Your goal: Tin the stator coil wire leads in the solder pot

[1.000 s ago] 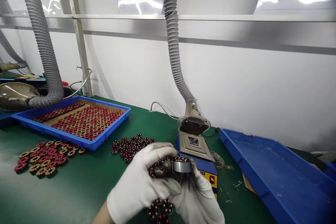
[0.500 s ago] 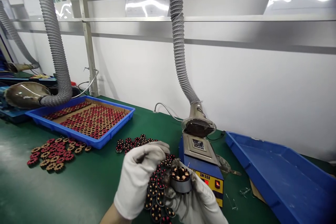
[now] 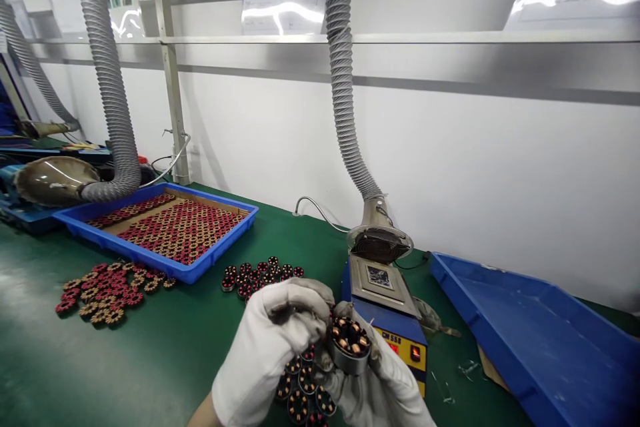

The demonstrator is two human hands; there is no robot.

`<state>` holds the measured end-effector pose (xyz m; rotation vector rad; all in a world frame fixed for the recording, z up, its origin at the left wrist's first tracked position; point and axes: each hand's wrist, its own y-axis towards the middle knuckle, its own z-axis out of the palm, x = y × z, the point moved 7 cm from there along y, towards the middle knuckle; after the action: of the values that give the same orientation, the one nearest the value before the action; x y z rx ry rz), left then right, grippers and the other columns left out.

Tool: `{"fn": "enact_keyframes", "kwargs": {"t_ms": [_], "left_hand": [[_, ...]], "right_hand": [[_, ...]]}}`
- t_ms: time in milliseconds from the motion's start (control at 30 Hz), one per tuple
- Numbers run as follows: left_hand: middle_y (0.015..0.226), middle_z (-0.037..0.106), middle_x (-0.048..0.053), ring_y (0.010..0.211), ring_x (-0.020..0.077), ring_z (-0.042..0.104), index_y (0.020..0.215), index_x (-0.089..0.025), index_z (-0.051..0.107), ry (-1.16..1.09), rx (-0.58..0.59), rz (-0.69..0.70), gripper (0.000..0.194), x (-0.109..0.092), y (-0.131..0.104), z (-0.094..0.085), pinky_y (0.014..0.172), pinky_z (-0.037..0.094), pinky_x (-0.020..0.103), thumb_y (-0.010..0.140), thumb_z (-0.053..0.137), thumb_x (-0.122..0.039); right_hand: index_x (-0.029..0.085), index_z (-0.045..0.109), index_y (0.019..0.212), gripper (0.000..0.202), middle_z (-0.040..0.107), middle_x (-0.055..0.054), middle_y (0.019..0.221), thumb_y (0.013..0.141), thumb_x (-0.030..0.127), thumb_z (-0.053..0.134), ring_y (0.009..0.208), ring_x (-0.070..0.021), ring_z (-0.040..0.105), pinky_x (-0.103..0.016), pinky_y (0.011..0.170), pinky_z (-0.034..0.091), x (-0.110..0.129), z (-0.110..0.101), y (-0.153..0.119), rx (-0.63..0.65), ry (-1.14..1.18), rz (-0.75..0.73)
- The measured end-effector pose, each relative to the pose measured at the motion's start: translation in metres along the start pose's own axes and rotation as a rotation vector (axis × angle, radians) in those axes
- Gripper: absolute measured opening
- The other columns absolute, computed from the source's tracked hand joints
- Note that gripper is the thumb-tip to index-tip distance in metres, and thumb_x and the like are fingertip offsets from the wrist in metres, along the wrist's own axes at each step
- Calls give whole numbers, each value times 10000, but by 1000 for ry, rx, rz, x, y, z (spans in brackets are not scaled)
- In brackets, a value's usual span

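My right hand (image 3: 377,383), in a white glove with grey, dirty fingertips, grips a motor stator (image 3: 350,340). The stator is a dark ring of copper-wound coils set in a grey metal cup, tilted with its coils facing up toward me. Close at its left is my left hand (image 3: 280,340), also gloved, with its fingers curled and pinched together; whatever they hold is hidden. Beneath and behind both hands lie several more cupped stators (image 3: 299,405) on the green bench, partly covered by the gloves. Another group of cupped stators (image 3: 257,273) sits just beyond my left hand.
A blue solder pot (image 3: 383,307) with a metal top stands behind my right hand, under a fume hose (image 3: 343,80). At right lies a blue tray (image 3: 540,333). A blue tray (image 3: 220,260) of red and tan cores stands left, with loose cores (image 3: 103,293) before it.
My left hand has moved right, in against the stator. The stator in my right hand has shifted slightly right and tipped a little more toward me.
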<state>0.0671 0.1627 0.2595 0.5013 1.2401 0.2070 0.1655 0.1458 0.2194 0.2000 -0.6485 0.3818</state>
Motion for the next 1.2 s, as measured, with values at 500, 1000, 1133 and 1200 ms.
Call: {"fn": "enact_keyframes", "kwargs": {"t_ms": [500, 1000, 1133, 1200], "left_hand": [[889, 644, 35, 759, 126, 586, 816, -184, 671, -22, -11, -161, 154, 7, -1, -3, 652, 462, 132, 698, 623, -97], [813, 554, -3, 952, 191, 510, 710, -229, 570, 64, -109, 270, 127, -16, -17, 0, 911, 399, 294, 836, 563, -241], [833, 575, -54, 956, 169, 525, 706, -269, 603, -248, -310, 305, 122, -22, -21, -20, 977, 391, 296, 756, 675, -354], [946, 607, -35, 981, 188, 537, 847, -300, 639, -201, -262, 177, 195, -18, -15, -17, 919, 434, 261, 692, 733, -372]], "right_hand": [[288, 669, 907, 292, 700, -16, 916, 630, 333, 749, 799, -175, 653, -382, 857, 477, 11, -11, -5, -38, -19, -26], [227, 636, 776, 438, 704, -42, 838, 404, 295, 857, 760, -192, 648, -270, 673, 521, 32, -18, -7, -290, -336, -494], [222, 637, 783, 426, 697, -36, 828, 420, 283, 851, 731, -181, 648, -261, 650, 522, 39, -22, -11, -382, -343, -560], [235, 641, 755, 372, 687, -27, 847, 443, 236, 843, 736, -179, 646, -256, 627, 523, 40, -18, -16, -390, -390, -666]]}}
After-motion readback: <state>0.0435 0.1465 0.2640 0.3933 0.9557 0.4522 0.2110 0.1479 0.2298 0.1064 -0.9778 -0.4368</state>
